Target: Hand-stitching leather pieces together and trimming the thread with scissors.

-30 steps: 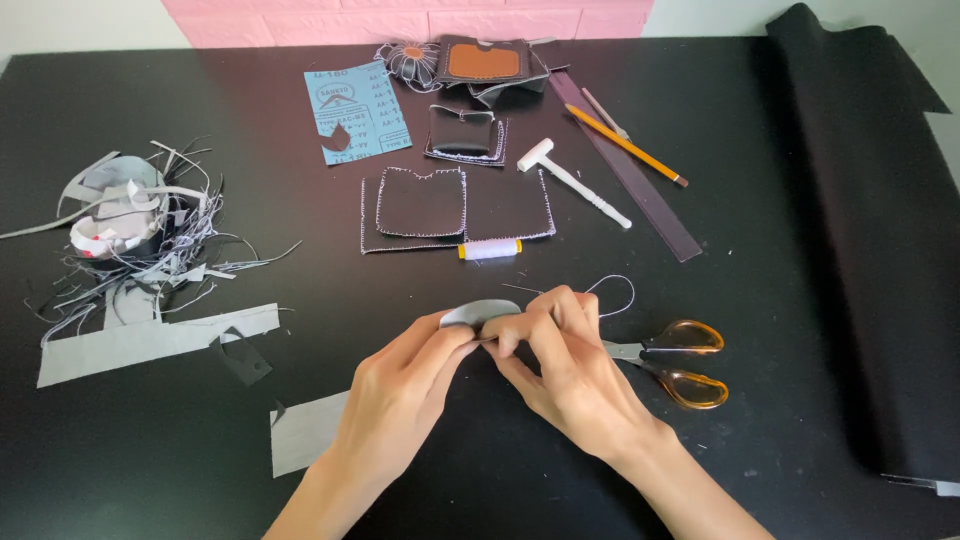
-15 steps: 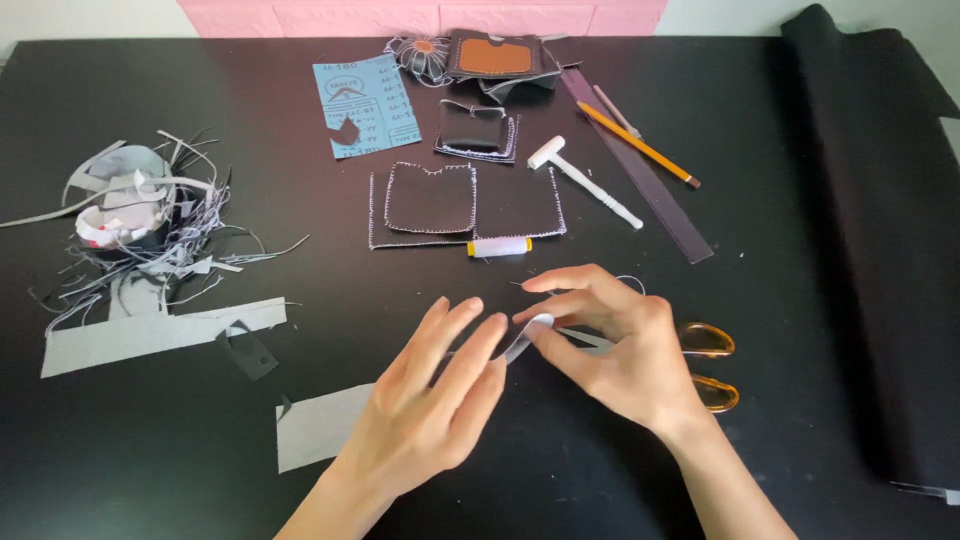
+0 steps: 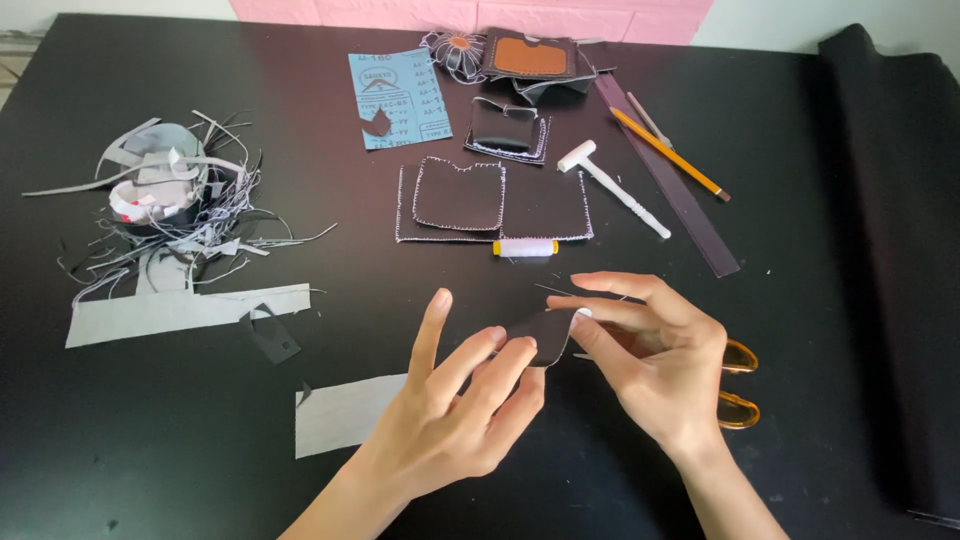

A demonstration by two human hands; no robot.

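A small dark leather piece is held above the black table between both hands. My right hand pinches its right edge with thumb and index finger. My left hand touches its left edge with two fingertips, the other fingers spread. Orange-handled scissors lie partly hidden behind my right hand. A white thread spool with yellow ends lies just beyond the hands, in front of a stitched dark leather panel.
A pile of grey and black scraps sits at the left with grey strips and a grey piece. Blue sandpaper, a white-handled tool, pencil, dark ruler, a small wallet lie far; a black roll runs along the right.
The hands came apart, then met again on the small piece. The piece showed a pale side earlier and now shows its dark side, held flatter between the fingers.
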